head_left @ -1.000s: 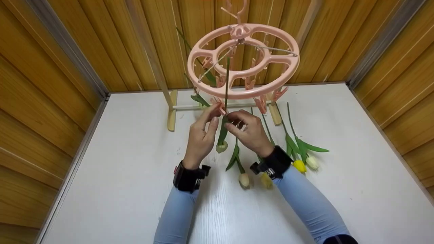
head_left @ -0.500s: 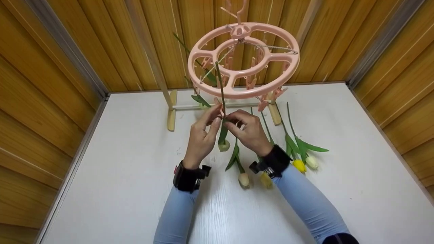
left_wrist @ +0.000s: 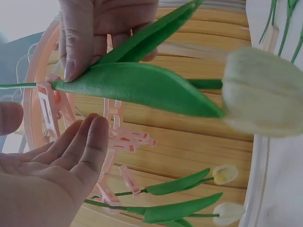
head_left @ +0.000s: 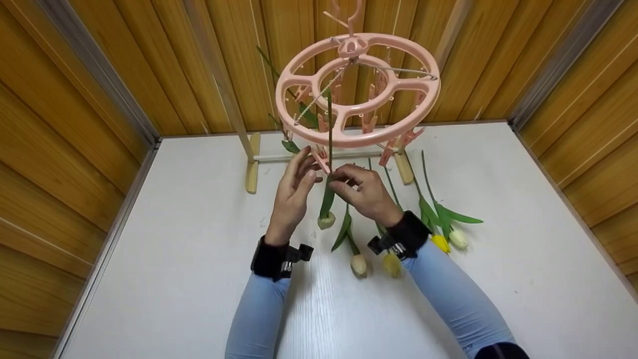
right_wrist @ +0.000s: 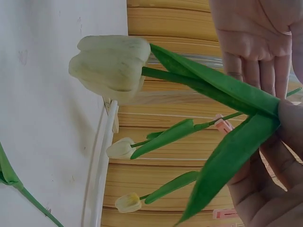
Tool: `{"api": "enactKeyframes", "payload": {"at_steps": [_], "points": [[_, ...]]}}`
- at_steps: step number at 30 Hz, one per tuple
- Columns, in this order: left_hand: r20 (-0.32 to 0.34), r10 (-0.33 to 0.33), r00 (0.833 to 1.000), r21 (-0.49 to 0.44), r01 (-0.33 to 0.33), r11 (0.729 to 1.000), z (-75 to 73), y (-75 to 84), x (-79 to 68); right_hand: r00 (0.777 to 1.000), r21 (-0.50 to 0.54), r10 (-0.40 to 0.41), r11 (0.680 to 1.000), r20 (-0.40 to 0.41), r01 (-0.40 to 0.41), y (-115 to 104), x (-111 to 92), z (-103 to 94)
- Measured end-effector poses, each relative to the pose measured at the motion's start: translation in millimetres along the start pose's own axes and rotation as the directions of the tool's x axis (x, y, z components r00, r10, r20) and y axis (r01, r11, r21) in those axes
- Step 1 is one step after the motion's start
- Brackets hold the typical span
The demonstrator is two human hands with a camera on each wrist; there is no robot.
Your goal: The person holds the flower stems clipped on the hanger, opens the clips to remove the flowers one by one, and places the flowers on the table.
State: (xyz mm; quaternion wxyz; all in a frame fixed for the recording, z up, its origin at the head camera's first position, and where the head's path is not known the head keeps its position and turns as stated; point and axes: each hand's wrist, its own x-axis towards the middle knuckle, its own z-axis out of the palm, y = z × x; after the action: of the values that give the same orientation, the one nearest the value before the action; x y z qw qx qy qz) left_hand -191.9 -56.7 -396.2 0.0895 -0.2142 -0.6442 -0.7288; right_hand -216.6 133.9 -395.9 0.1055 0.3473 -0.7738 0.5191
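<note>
A white artificial tulip [head_left: 326,220] hangs head down, its stem in the bite of a pink clothespin [left_wrist: 47,106] under the front of the round pink clip hanger [head_left: 366,138]. My right hand [head_left: 366,194] pinches the tulip at the base of its leaves, just below the clothespin. To the left of the clothespin is my left hand [head_left: 291,192], fingers loosely spread, with nothing held; in the left wrist view its fingertips lie close to the pin. Two more tulips, one white [right_wrist: 122,148] and one pale yellow [right_wrist: 128,202], hang from clips further back.
Several tulips lie on the white table [head_left: 189,249], among them a cream one [head_left: 359,265] and a bright yellow one [head_left: 440,244]. A wooden stand [head_left: 252,169] with a white crossbar is behind the hands. Wood-look panels [head_left: 50,149] enclose the sides and back.
My left hand has let go of the clothespin and moved slightly left, its fingers spreading. The right hand stays on the tulip, whose stem has shifted slightly between the frames.
</note>
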Motion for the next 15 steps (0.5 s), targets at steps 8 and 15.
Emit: {"api": "enactKeyframes", "payload": {"at_steps": [8,15], "points": [[-0.014,-0.018,1.0,-0.146,0.016,0.989,0.2,1.0,0.7,0.995,0.062,0.068,0.995,0.074,-0.073,1.7,-0.3,-1.9],[-0.07,0.012,0.997,-0.154,-0.023,0.988,0.6,3.2,-0.3,0.991,0.1,0.115,0.988,0.07,-0.122,2.1,-1.9,-2.8]]}}
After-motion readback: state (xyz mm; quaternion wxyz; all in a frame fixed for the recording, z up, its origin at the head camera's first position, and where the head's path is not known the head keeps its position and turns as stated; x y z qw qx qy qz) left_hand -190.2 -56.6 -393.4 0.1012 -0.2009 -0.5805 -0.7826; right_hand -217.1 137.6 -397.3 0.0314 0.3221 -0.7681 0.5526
